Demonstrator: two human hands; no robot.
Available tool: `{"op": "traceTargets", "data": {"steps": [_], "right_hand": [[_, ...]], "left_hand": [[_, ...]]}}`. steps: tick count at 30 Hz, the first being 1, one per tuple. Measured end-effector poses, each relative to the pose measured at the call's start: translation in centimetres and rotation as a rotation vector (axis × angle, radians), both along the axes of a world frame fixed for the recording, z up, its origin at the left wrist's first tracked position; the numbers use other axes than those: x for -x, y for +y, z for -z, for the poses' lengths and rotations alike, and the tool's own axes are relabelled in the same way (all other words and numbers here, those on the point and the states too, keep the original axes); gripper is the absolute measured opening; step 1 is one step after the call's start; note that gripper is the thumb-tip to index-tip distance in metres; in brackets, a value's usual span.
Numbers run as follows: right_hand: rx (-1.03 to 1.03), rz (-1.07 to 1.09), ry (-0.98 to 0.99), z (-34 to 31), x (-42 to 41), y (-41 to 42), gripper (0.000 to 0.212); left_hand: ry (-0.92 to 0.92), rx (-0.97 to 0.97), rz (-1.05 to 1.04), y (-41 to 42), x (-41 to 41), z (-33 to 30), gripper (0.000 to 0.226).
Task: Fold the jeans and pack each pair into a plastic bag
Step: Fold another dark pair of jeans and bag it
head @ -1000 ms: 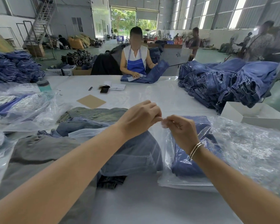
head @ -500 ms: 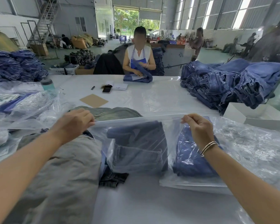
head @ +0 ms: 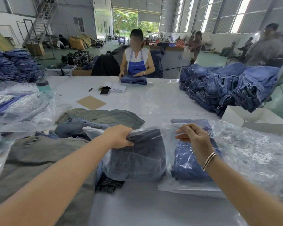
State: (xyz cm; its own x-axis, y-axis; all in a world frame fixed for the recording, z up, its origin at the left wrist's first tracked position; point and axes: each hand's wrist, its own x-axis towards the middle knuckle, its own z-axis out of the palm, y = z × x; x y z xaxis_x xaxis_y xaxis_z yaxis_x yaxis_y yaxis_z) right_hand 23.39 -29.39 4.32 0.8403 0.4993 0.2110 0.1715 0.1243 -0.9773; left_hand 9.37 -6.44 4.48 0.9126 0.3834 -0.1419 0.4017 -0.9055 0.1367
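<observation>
Dark folded jeans (head: 136, 159), seemingly inside clear plastic bag (head: 168, 128)

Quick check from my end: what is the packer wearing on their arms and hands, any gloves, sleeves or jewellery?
No gloves: both the left hand and the right hand are bare. No sleeves show; both forearms are uncovered as far as the frame reaches. The only item worn is a set of thin metallic bangles on the right wrist, silver and gold toned. No rings or watch visible.
</observation>
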Motion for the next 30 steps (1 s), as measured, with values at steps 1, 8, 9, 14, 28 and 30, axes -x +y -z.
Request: {"op": "traceTargets", "data": {"steps": [1, 8, 9, 14, 28, 30], "right_hand": [[-0.039, 0.049, 0.079, 0.7, 0.4, -0.3, 0.014], [0.154, -0.324, 1.16, 8.6, 6.7, 1.4, 0.067], [0.122, -0.416, 1.202, 8.8, 6.7, 2.3, 0.083], [-0.411, -0.517, 1.175, 3.2, 2.6, 5.7, 0.098], [0.345, -0.1, 0.875, 12.2, -4.8, -7.0, 0.04], [0.597, -0.189, 0.79, 11.4, -5.2, -9.0, 0.044]], "left_hand": [[-0.028, -0.029, 0.022, -0.3, -0.4, 0.0, 0.02], [-0.336, -0.336, 0.183, -3.7, -3.0, -4.1, 0.013], [-0.418, -0.392, 0.227, -4.5, -3.1, -5.3, 0.01], [-0.808, -0.597, 0.413, -8.0, -3.3, -10.5, 0.017], [-0.072, -0.218, 0.274, -20.8, -16.4, 9.1, 0.04], [-0.087, -0.23, 0.327, -21.9, -16.7, 10.8, 0.041]]}}
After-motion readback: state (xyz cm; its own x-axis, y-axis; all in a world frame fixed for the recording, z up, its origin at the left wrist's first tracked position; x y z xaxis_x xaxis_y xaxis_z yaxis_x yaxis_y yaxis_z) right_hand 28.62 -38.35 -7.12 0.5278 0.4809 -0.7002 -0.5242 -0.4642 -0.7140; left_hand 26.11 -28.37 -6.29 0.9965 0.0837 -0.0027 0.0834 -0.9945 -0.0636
